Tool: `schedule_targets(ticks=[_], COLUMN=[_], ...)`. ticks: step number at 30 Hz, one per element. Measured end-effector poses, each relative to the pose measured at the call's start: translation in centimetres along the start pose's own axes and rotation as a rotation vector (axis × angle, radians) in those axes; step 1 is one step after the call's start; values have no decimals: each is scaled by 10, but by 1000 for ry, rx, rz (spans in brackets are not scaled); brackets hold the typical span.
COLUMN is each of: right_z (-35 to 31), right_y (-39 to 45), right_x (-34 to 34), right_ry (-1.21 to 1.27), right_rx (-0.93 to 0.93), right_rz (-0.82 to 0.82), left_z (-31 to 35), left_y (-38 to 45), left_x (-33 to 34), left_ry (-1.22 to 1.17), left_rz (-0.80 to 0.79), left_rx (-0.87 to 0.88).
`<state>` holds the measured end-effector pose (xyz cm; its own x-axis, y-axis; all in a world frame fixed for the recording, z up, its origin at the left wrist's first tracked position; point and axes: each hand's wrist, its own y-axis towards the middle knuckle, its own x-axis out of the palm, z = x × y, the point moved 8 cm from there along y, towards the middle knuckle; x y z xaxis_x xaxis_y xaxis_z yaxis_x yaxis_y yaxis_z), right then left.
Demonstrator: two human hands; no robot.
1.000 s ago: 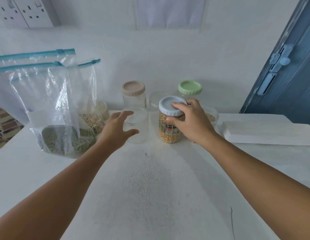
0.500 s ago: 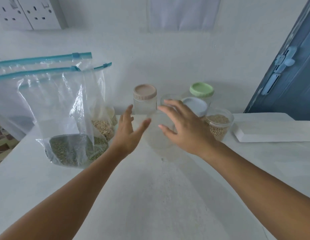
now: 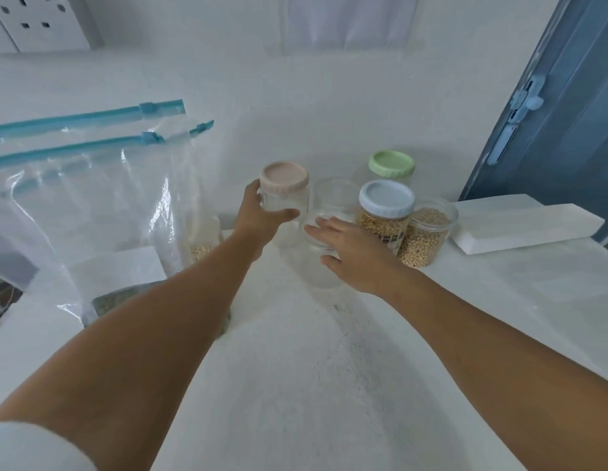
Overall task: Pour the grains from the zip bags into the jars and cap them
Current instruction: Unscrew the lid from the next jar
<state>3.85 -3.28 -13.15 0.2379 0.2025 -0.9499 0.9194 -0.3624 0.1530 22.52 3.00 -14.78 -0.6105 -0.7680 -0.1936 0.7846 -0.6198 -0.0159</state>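
We reach both arms across the white desk (image 3: 296, 385) toward the jars grouped near its far edge. Our left hand (image 3: 258, 215) grasps the pink-lidded jar (image 3: 285, 195): the thumb curls across its clear front and the fingers wrap round its left side. That jar stands upright, looks empty and is capped.

Our right hand (image 3: 357, 253) lies against the clear jar (image 3: 318, 253) nearest us, which is uncapped and looks empty. The fingers (image 3: 324, 226) are nearly straight, lying over its rim and right side, so this hand stays released rather than clenched.

Just right of that hand stands the blue-lidded jar (image 3: 386, 212), capped and holding yellow grains. Touching its right side is an open jar (image 3: 428, 232) filled with pale grains. Behind these sits the green-lidded jar (image 3: 391, 164), and between it and the pink-lidded jar another open jar (image 3: 333, 195) looks empty.

Toward the desk's left edge two zip bags stand upright with teal sliders. The front bag (image 3: 92, 212) holds green grains at its bottom, partly hidden by our left forearm. The rear bag (image 3: 194, 205) holds a little pale grain at its base.

A white block (image 3: 527, 222) lies at the far right corner of the desk, below a blue door (image 3: 561, 113). Wall sockets (image 3: 41, 22) show at upper left.
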Motion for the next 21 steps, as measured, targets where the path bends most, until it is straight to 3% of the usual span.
schedule_targets(ticks=[6, 14, 21], right_z=[3, 1, 2], right_y=[0, -2, -2], right_x=[2, -2, -4], right_ry=[31, 39, 13], right_rx=[-11, -47, -23], right_rz=[8, -17, -67], left_z=[-9, -16, -16], left_y=[-12, -91, -173], left_x=[-11, -31, -33], left_ry=[89, 227, 181], left_rz=[65, 141, 35], left_rx=[15, 74, 118])
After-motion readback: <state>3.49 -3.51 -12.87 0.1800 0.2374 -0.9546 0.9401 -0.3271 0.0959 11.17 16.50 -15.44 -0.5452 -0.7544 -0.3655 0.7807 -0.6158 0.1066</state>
